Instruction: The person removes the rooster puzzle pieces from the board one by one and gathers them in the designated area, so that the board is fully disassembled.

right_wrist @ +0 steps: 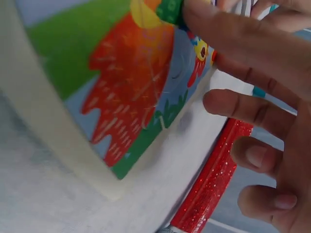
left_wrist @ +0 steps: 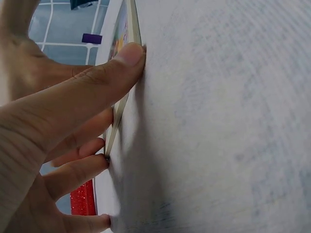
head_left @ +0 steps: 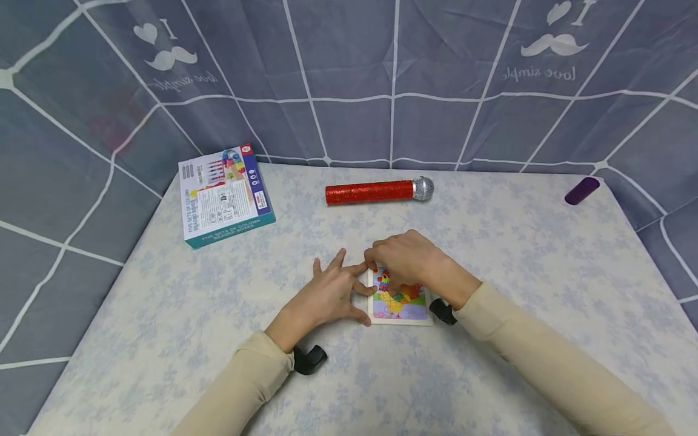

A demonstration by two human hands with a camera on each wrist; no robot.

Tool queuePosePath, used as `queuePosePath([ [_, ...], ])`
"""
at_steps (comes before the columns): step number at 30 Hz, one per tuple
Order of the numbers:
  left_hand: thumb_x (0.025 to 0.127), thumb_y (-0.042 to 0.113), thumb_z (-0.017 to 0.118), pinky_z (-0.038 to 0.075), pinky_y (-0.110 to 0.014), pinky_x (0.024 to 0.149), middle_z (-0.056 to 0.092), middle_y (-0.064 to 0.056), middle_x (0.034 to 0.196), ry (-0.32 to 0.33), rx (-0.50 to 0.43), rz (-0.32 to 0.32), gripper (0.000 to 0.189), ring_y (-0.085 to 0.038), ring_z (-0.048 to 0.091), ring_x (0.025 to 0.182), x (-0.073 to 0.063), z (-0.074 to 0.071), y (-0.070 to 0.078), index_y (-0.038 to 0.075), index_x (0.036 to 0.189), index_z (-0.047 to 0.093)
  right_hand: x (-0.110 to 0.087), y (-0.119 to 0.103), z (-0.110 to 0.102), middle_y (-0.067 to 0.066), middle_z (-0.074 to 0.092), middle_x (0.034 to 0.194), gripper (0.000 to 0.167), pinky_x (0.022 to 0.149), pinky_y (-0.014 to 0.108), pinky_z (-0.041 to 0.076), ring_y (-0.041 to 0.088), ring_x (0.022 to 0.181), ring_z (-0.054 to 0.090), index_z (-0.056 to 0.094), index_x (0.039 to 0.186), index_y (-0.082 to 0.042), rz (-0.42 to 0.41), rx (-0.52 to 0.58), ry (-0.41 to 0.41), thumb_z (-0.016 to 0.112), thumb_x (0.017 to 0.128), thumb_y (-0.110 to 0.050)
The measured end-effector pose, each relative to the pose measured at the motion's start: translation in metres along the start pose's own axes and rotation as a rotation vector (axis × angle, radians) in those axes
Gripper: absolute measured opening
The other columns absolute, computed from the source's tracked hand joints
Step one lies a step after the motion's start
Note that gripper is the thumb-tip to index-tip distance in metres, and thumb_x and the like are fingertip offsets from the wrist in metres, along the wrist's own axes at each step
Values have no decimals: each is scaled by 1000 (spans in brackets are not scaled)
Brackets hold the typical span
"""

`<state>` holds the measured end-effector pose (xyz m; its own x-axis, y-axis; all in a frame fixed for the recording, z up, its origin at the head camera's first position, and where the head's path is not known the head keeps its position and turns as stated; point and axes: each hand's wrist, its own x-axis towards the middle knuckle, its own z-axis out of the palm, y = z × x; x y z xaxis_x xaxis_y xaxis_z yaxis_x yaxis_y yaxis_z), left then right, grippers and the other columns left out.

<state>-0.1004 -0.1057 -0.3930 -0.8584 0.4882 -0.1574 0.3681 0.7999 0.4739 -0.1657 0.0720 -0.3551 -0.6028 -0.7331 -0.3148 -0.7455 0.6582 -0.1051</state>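
Observation:
A picture puzzle [head_left: 400,309] of a colourful rooster, in a pale flat frame, lies on the table. My left hand [head_left: 332,292] spreads its fingers along the puzzle's left edge; in the left wrist view the thumb [left_wrist: 129,56] rests against that edge. My right hand [head_left: 409,260] reaches over the puzzle from the right and hides part of its top. Its thumb [right_wrist: 197,14] touches the picture by a green patch, with the index fingertip near the top left corner. The other right fingers [right_wrist: 257,155] bend loosely beyond the puzzle's upper edge.
A red glittery microphone [head_left: 371,192] with a silver head lies behind the hands. At the back left is a bead toy box [head_left: 226,197]. A small dark purple object [head_left: 581,190] sits at the back right. Grey checked cloth [head_left: 349,72] hangs behind the table.

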Motion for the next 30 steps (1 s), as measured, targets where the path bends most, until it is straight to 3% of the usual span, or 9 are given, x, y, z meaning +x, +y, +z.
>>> queuePosePath([
  [6,62,42,92,8,-83,97,43,0,151,-20,-28,-20,56,-49,11,145,3,1,1,22,112,76,6,8,-2,-10,50,85,43,67,33,46,11,72,51,60,93,-24,-14,63,-91,93,66,-30],
  [11,63,42,91,9,-83,97,44,0,151,-30,-34,-11,56,-50,11,144,4,2,1,22,113,76,5,14,2,-6,49,89,43,65,30,42,12,74,50,54,87,-20,-52,177,-112,92,68,-22],
  [19,63,40,92,8,-84,97,41,0,152,-27,-34,-22,56,-50,9,145,2,0,2,22,113,76,-1,21,9,-4,53,92,37,66,29,46,13,79,53,55,91,-18,-77,367,-60,88,73,-15],
  [23,63,41,92,8,-83,97,40,0,153,-30,-26,-27,57,-50,9,145,2,0,3,23,114,76,-5,27,14,-5,56,99,36,70,29,48,14,87,54,59,101,-19,-94,444,-20,84,77,-10],
  [27,62,42,92,8,-83,97,41,1,153,-18,-21,-26,57,-50,9,145,2,0,2,23,114,76,-7,34,18,-2,58,104,32,78,30,49,17,92,55,63,113,-14,-111,528,33,76,84,-5],
  [30,62,42,92,8,-83,97,42,0,152,-19,-20,-30,57,-49,10,145,2,0,3,23,114,76,-7,38,24,0,59,103,24,80,30,48,18,91,53,65,111,-11,-119,582,60,70,88,-3],
])
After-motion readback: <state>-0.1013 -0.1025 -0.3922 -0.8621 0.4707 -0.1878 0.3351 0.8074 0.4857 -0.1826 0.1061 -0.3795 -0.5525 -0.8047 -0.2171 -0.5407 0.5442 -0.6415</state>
